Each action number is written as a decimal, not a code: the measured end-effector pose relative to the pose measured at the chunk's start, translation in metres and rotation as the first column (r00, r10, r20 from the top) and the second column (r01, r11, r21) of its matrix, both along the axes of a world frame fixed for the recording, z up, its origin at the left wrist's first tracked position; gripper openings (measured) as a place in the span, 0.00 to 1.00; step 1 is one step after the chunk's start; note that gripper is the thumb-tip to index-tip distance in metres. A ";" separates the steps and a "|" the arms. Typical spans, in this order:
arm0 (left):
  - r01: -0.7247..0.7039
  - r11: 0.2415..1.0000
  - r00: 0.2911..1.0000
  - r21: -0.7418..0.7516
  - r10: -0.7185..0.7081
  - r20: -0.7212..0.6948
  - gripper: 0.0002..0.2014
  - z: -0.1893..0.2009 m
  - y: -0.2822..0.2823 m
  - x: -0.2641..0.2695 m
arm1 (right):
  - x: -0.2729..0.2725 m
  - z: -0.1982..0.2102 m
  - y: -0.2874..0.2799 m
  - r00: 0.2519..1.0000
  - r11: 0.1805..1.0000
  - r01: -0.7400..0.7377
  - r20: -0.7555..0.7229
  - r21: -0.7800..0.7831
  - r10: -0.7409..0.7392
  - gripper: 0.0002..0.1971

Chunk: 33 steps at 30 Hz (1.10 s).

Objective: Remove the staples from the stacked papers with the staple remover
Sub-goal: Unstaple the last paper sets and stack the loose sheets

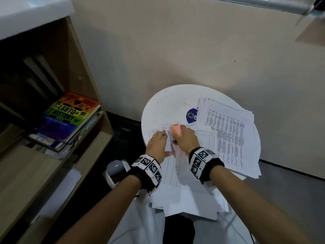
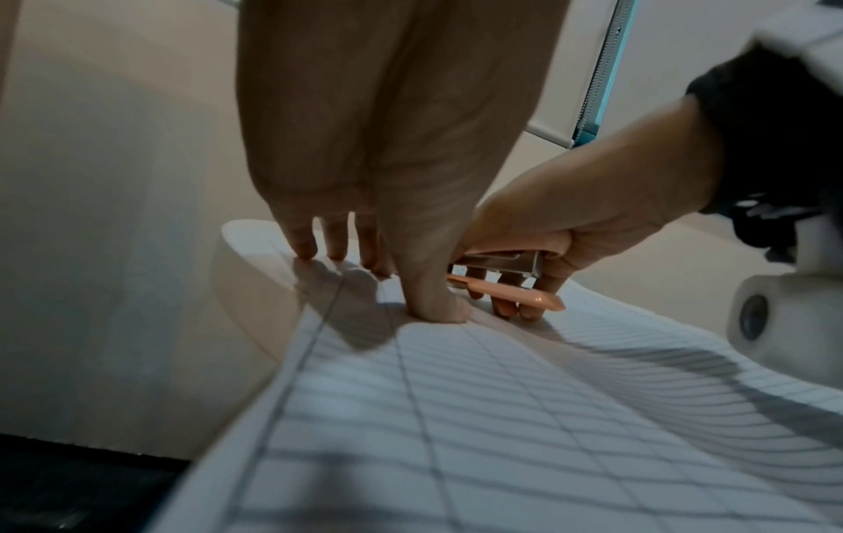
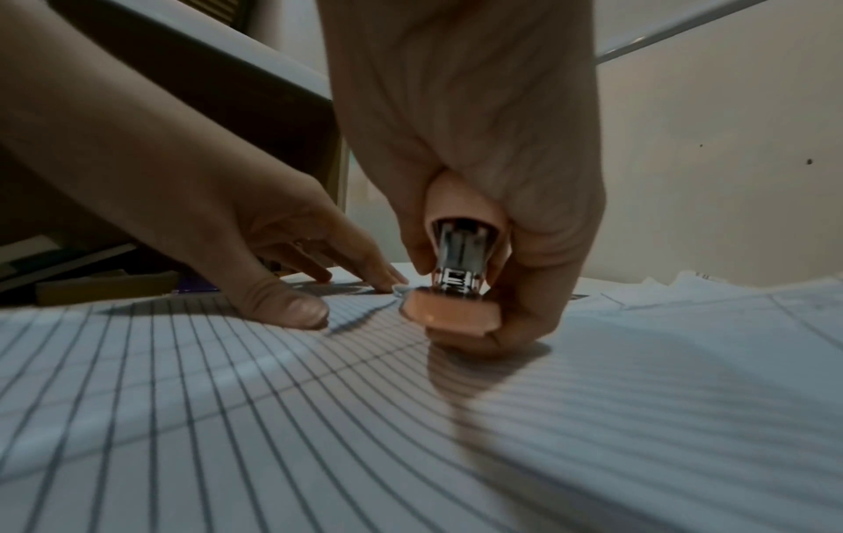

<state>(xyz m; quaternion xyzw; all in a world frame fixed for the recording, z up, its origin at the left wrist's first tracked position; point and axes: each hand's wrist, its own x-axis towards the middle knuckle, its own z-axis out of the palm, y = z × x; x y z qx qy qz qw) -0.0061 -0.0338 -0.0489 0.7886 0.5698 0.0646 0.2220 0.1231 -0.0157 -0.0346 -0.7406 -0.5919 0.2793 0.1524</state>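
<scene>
Pressure from the left hand (image 1: 157, 144) matters most at this step: its fingers lie straight and spread on the gridded top sheet (image 1: 179, 166), thumb tip pressed down close beside the tool, holding nothing. It looks wise to keep that hand flat and near the corner, so the paper cannot lift or tear when the staple comes out. Just to its right, the right hand (image 1: 186, 140) has its fingers curled round the pink staple remover (image 1: 176, 129), whose metal nose points down at the far left corner of the sheet; the staple itself is too small to make out. I judge that the nose should slide level under the staple, then lever slowly rather than jerk. Farther right on the round white worktop (image 1: 165, 103), a loose pile of printed pages (image 1: 230, 134) lies fanned out, well apart from both hands. The stapled stack overhangs the near edge, so a hard pull could shift it.
</scene>
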 end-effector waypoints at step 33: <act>0.038 0.998 0.998 0.047 -0.035 -0.044 0.35 -0.008 0.004 -0.006 | -0.022 0.006 0.023 0.985 0.995 0.100 0.145 -0.031 -0.095 0.20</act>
